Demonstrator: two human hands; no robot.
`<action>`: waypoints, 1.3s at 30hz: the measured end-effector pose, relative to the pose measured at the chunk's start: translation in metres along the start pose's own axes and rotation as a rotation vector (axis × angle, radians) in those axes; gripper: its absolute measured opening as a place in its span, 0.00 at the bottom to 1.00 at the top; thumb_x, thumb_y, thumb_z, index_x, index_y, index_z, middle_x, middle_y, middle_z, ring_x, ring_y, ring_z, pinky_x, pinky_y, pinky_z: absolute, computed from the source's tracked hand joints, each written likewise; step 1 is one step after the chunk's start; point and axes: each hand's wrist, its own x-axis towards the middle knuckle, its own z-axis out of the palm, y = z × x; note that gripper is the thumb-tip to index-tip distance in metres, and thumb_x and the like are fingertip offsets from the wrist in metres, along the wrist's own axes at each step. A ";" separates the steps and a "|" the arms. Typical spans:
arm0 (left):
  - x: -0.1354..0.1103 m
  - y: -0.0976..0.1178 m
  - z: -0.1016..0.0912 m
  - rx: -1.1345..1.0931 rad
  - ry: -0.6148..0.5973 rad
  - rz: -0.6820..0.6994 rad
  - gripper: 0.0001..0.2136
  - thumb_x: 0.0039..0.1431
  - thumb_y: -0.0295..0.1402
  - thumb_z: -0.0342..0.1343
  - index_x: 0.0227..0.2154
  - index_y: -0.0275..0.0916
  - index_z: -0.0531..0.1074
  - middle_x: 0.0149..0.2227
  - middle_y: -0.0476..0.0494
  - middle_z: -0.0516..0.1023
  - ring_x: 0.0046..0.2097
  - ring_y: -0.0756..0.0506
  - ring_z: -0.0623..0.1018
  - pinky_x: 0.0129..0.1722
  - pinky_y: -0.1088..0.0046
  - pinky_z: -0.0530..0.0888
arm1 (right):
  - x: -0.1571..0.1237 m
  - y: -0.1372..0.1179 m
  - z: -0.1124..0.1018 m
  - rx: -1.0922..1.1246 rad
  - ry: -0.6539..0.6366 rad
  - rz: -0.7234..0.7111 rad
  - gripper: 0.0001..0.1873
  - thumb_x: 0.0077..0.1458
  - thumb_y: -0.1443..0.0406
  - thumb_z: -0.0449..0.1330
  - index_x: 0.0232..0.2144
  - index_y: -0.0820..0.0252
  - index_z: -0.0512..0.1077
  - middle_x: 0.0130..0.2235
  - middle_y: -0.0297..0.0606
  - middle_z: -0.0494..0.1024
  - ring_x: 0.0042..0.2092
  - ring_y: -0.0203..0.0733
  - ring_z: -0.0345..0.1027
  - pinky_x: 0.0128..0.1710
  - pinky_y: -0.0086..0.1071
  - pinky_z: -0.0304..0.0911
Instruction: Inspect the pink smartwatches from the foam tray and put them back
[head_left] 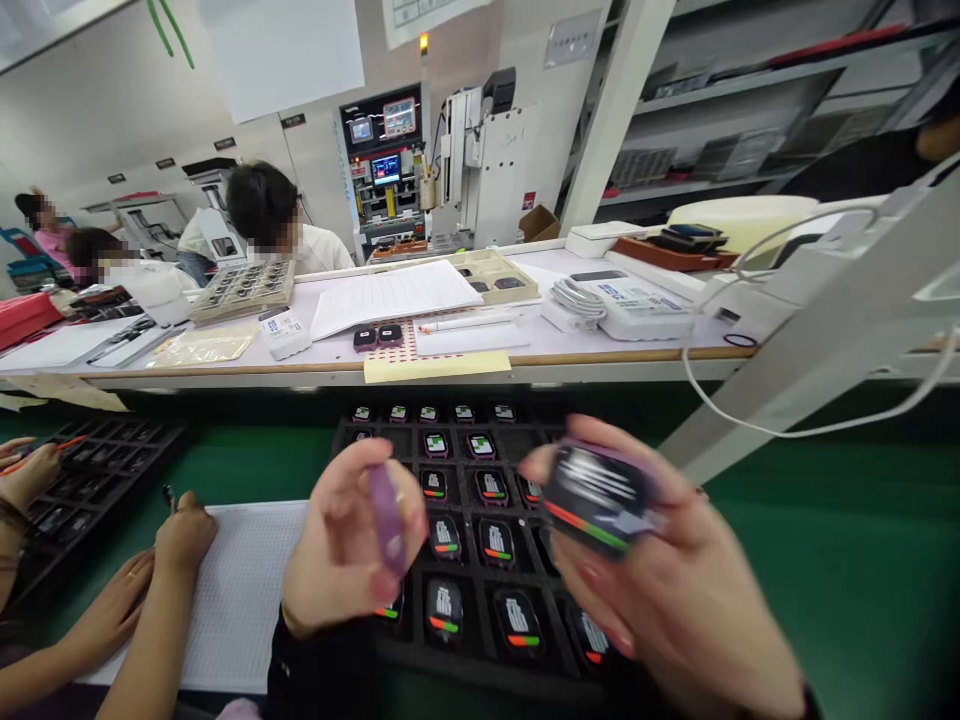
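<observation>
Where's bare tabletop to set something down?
The widest bare patch of green table is right of the black tray, past your right hand and below the white post. A smaller one lies behind the gridded paper, between the black tray and the far-left tray. Crowded: the shelf, and the black tray with its watches.

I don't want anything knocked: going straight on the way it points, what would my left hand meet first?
Your left hand would probably meet the yellow strip on the shelf edge, past the black tray; depth is unclear.
</observation>
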 end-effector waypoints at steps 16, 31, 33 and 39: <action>0.019 -0.006 0.024 0.416 0.162 -0.165 0.23 0.72 0.35 0.60 0.67 0.55 0.68 0.59 0.46 0.79 0.55 0.47 0.80 0.55 0.76 0.78 | 0.040 0.012 0.015 -0.191 -0.059 -0.037 0.27 0.64 0.60 0.68 0.62 0.58 0.70 0.42 0.40 0.77 0.34 0.36 0.65 0.28 0.25 0.65; 0.022 -0.010 0.024 0.450 0.183 -0.138 0.23 0.70 0.34 0.61 0.66 0.51 0.70 0.61 0.43 0.77 0.52 0.44 0.81 0.52 0.70 0.81 | 0.041 0.014 0.009 -0.145 0.026 -0.045 0.17 0.65 0.60 0.69 0.55 0.49 0.78 0.33 0.32 0.74 0.29 0.32 0.61 0.27 0.20 0.63; 0.021 -0.010 0.025 0.437 0.176 -0.138 0.23 0.70 0.34 0.61 0.66 0.50 0.70 0.63 0.43 0.75 0.55 0.43 0.80 0.52 0.70 0.81 | 0.041 0.014 0.009 -0.147 0.034 -0.045 0.17 0.64 0.60 0.70 0.54 0.48 0.78 0.32 0.32 0.73 0.29 0.32 0.61 0.27 0.20 0.63; 0.020 -0.009 0.024 0.437 0.184 -0.192 0.24 0.71 0.38 0.61 0.68 0.52 0.68 0.63 0.44 0.76 0.61 0.39 0.77 0.54 0.67 0.81 | 0.040 0.012 0.010 -0.198 0.059 -0.042 0.20 0.62 0.58 0.70 0.55 0.52 0.77 0.30 0.32 0.72 0.27 0.33 0.62 0.26 0.24 0.64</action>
